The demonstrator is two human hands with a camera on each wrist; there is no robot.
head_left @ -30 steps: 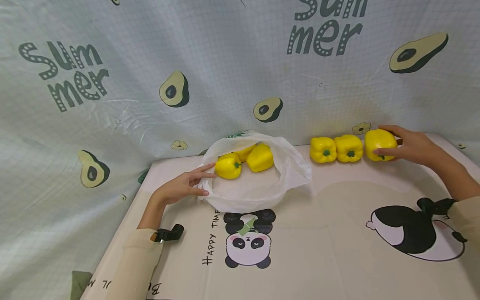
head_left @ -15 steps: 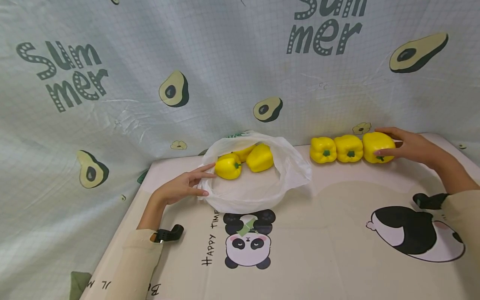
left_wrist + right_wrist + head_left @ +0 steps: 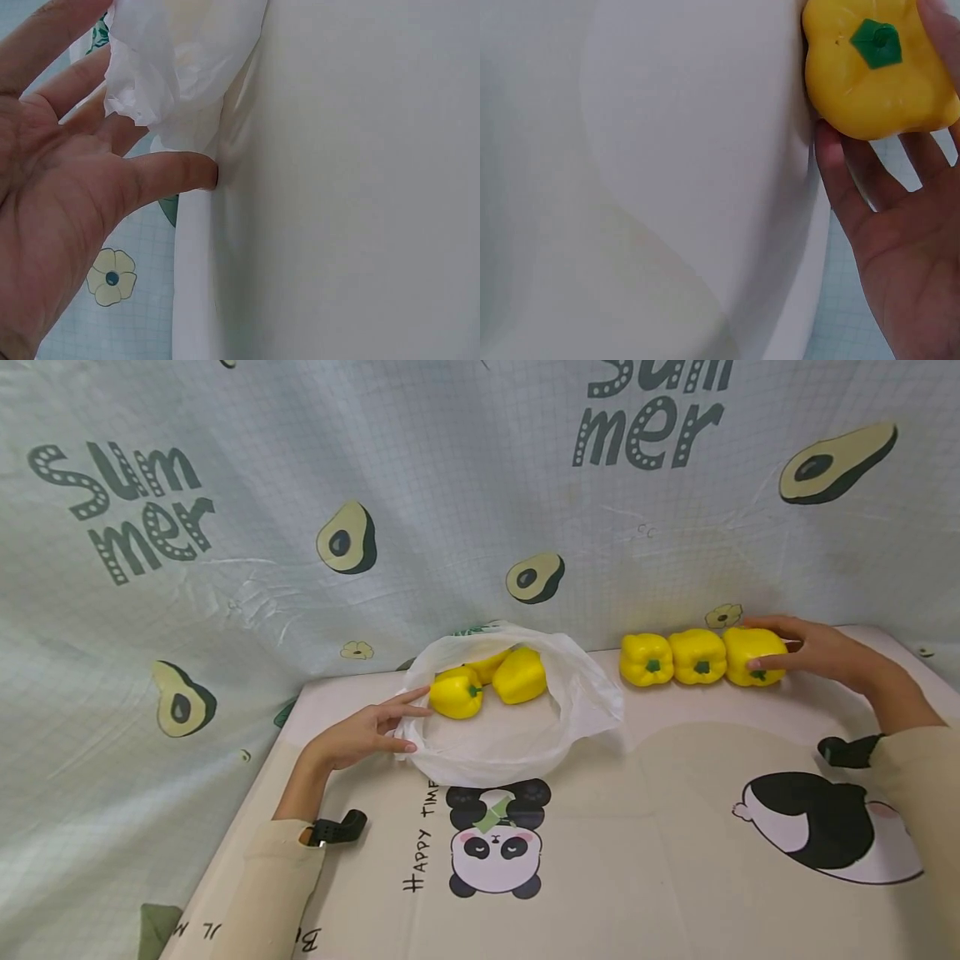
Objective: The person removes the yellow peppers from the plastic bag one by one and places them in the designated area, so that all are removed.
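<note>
A white plastic bag (image 3: 588, 702) lies with its mouth spread wide, and three yellow bell peppers (image 3: 521, 677) are inside, one partly hidden. My left hand (image 3: 356, 737) rests at the bag's left rim, its fingers nearly straight and touching the plastic; the left wrist view shows the bag (image 3: 184, 67) against the fingers. To the right, two yellow bell peppers (image 3: 698, 658) sit side by side on the table. Beside them my right hand (image 3: 836, 652) holds a third bell pepper (image 3: 741, 653) between thumb and fingers. Its green stem shows in the right wrist view.
The table (image 3: 622, 843) has a pale cloth printed with pandas. Behind it hangs a curtain (image 3: 450, 510) with avocado prints, close to the row of peppers and the bag. Black straps with small devices (image 3: 339, 828) are on both wrists.
My right hand has lowered its bell pepper and brought it left, up against the other two. My left hand and the bag have stayed in place.
</note>
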